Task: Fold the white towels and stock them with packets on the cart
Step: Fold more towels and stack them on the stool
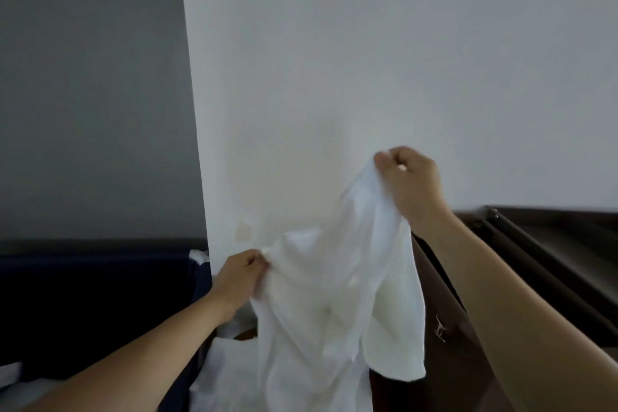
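Head view: white towel (334,298), edge clamped in fingers of left hand (239,278) and higher right hand (413,182).

The left hand (242,278) and right hand (411,181) are bare, both forearms (150,354) uncovered too.

Dim, flat indoor light, brightest on the white wall (368,43); deep shadow over the dark bin (83,294) at lower left. Soft focus throughout, slight motion blur on the towel (317,294). Wide-angle bending at edges.
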Demonstrator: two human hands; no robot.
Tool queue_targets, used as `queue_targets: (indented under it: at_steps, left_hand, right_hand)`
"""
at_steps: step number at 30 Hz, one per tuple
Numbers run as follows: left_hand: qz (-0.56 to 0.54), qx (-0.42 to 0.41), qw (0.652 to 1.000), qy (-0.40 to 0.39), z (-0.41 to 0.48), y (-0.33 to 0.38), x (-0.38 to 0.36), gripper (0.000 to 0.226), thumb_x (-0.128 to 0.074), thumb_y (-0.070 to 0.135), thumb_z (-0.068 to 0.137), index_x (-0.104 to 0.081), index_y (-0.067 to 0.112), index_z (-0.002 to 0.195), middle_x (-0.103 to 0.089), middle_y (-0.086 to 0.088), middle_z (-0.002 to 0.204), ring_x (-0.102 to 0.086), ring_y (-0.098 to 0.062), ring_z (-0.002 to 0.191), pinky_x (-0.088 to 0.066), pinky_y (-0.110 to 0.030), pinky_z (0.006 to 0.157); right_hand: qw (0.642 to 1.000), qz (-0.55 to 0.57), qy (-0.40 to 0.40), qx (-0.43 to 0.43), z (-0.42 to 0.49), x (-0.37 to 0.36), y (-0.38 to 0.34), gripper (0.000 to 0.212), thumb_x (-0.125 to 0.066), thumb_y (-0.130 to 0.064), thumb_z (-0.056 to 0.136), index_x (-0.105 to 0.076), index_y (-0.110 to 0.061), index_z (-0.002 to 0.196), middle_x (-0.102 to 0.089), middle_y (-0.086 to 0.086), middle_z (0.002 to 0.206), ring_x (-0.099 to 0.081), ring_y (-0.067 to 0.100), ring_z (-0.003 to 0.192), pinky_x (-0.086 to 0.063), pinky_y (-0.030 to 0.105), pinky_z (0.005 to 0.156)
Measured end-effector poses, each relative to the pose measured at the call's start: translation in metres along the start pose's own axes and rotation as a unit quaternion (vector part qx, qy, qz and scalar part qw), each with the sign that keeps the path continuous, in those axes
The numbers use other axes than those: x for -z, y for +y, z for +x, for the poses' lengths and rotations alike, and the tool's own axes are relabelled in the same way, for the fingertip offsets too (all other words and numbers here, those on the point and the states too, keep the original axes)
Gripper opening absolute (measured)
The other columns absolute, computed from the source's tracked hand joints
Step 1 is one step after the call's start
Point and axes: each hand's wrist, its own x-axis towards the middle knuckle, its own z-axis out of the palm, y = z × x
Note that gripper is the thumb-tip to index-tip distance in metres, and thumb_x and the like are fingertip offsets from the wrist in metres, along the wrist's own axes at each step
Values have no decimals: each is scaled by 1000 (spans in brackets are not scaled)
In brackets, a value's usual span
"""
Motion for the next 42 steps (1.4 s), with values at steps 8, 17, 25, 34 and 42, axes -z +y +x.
queue_targets:
  at_steps: [8, 17, 25, 34, 42]
  left_hand:
    - [22, -167, 985, -41, 13, 109, -9, 15, -61, 20, 94, -71, 10, 89, -65, 7, 76, -56, -6, 69, -46, -23, 67]
    - [-113, -42, 980, -160, -2, 48, -10, 41, -60, 32, 96, -62, -9, 105, -67, -22, 96, -61, -28, 86, -52, -51, 87]
    - [-132, -80, 985, -78, -6, 86, 21, 32, -61, 33, 96, -66, 6, 81, -66, -5, 73, -61, -22, 68, -51, -31, 63]
    - [1, -175, 977, -125, 2, 104, 2, 30, -58, 36, 98, -64, 9, 86, -59, 0, 77, -50, -8, 67, -43, -24, 62]
    - [-108, -2, 974, -201, -15, 20, 0, 50, -57, 45, 97, -61, -5, 106, -64, -21, 97, -61, -25, 84, -52, -43, 81]
  right_hand:
    - [925, -85, -369, -42, -51, -32, 35, 22, -60, -26, 96, -57, -25, 74, -58, -9, 80, -53, 9, 74, -44, 25, 71]
    - [982, 136, -87, 93, 0, -11, -35, 28, -59, -31, 88, -44, -17, 68, -37, -11, 57, -35, 8, 57, -33, 30, 57]
    - [953, -32, -303, 3, 11, 10, -15, 26, -68, -34, 84, -65, -9, 89, -59, 4, 81, -50, 20, 71, -44, 39, 68]
    - [914, 12, -400, -70, -49, -30, 30, 18, -63, -18, 94, -62, -8, 79, -55, 0, 72, -50, 13, 68, -41, 33, 67]
    - [958, 216, -190, -8, -4, -14, -18, 24, -63, -27, 79, -55, -6, 69, -39, 11, 69, -36, 20, 63, -29, 30, 55]
